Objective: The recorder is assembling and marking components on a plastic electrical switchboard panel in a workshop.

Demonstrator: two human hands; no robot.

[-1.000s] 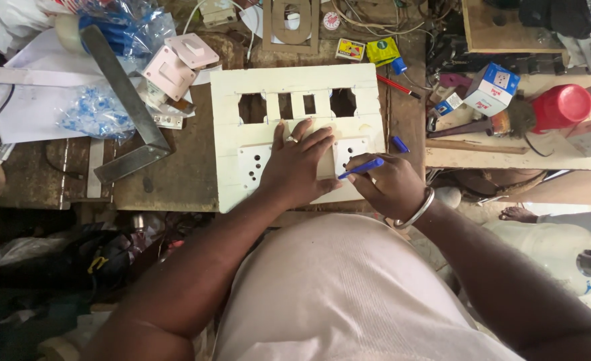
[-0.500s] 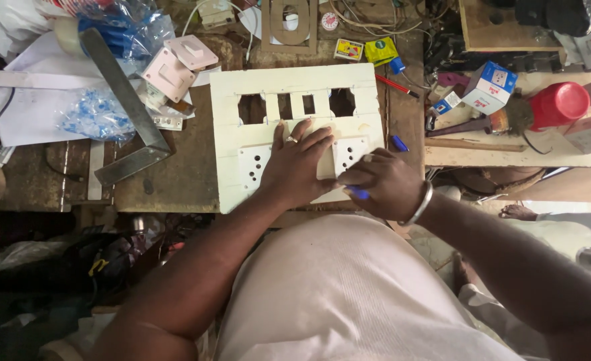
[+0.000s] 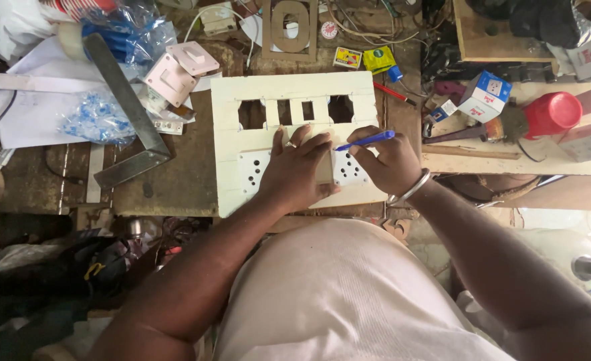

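A cream-painted board (image 3: 228, 134) with several square cut-outs along its top lies on the workbench. My left hand (image 3: 299, 170) presses flat on a small tan template on the board's middle, between two white socket plates (image 3: 252, 167). My right hand (image 3: 389, 160) grips a blue pen (image 3: 366, 141), its tip touching the board just right of my left fingertips. A metal bangle sits on my right wrist.
A steel try square (image 3: 125, 113) lies left of the board, next to pink switch plates (image 3: 175, 70) and blue plastic bags (image 3: 98, 117). A wooden cut-out template (image 3: 289, 30) is behind. Small boxes (image 3: 486, 93), a red cup (image 3: 549, 113) and tools crowd the right.
My right hand rose from the board's lower right edge to beside my left fingertips, swinging the blue pen up so its tip meets the board. My left hand stays pressed in place.
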